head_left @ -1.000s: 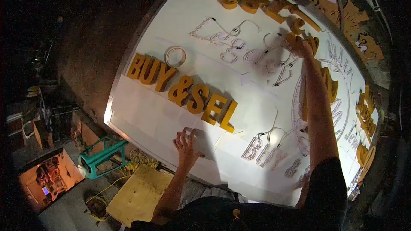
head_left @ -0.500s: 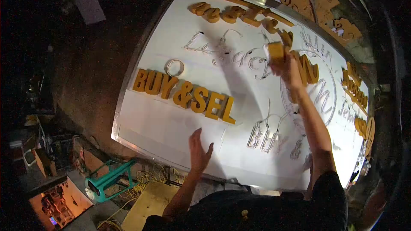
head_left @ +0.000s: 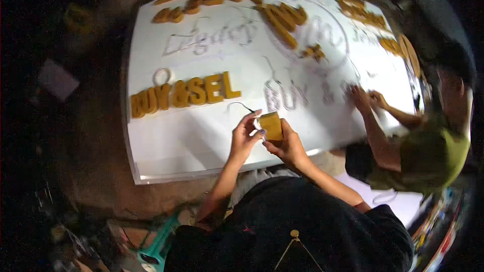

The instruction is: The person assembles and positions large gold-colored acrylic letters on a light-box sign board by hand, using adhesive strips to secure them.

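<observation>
Both of my hands are raised over the front of the white board (head_left: 176, 143). They hold a small block-like gold piece (head_left: 270, 126) with a white side; its exact kind does not show clearly. My left hand (head_left: 245, 138) pinches the white side with curled fingers. My right hand (head_left: 291, 146) is closed round the right and lower edge. A thin dark-tipped wire (head_left: 244, 106) shows beside my left fingertips. Beyond my hands stand gold letters (head_left: 194, 90) reading BUY&SEL. To their right lie clear outline letters (head_left: 290, 95) with thin wires.
At the right, a person in a yellow-green shirt (head_left: 433, 153) works with both hands (head_left: 365, 99) on the board. A pale ring (head_left: 162, 76) lies above the gold letters. More gold script letters (head_left: 212, 0) line the far side. A green stand (head_left: 157, 242) is low left.
My right hand has brought the gold piece back from the board's far side, and my left hand has joined it there. The view has shifted, and the person at right has come into sight.
</observation>
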`<state>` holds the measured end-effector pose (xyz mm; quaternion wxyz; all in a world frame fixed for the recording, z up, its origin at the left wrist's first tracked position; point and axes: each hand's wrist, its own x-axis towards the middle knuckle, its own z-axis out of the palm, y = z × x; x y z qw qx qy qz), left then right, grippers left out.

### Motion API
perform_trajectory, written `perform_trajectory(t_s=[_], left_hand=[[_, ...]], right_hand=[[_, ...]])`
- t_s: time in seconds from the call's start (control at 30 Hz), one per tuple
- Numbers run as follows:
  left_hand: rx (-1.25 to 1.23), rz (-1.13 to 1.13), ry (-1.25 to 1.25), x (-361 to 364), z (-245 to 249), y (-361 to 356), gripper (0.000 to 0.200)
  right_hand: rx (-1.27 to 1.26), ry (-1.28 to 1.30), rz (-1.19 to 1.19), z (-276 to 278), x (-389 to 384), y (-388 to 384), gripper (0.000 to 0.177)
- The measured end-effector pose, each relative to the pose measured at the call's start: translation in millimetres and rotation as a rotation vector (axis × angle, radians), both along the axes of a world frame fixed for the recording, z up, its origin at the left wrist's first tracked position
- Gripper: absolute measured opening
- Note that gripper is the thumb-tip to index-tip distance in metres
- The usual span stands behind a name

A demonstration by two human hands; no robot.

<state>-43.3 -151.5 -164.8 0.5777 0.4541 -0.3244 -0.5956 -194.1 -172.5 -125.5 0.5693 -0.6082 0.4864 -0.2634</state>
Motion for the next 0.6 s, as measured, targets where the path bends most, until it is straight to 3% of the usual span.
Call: perform_trajectory(t_s=[0.03,0.23,0.47,0.6], left_hand=[[0.029,-0.106,0.023,-2,8,4,0.055],[0.155,-0.576,0.118,-25,12,13,0.068],[0.128,-0.734,0.032,-89,5,-5,0.065],[0.018,-0.797,-0.014,-124,16,-32,0.065]], right_hand=[[0.04,0.209,0.015,15,-8,9,0.043],[-0.127,0.416,-0.077,4,-61,60,0.045],[0.004,0.377,-0.31,17,-110,87,0.03],[-0.306,0.35,-0.56,29,-154,96,0.029]])
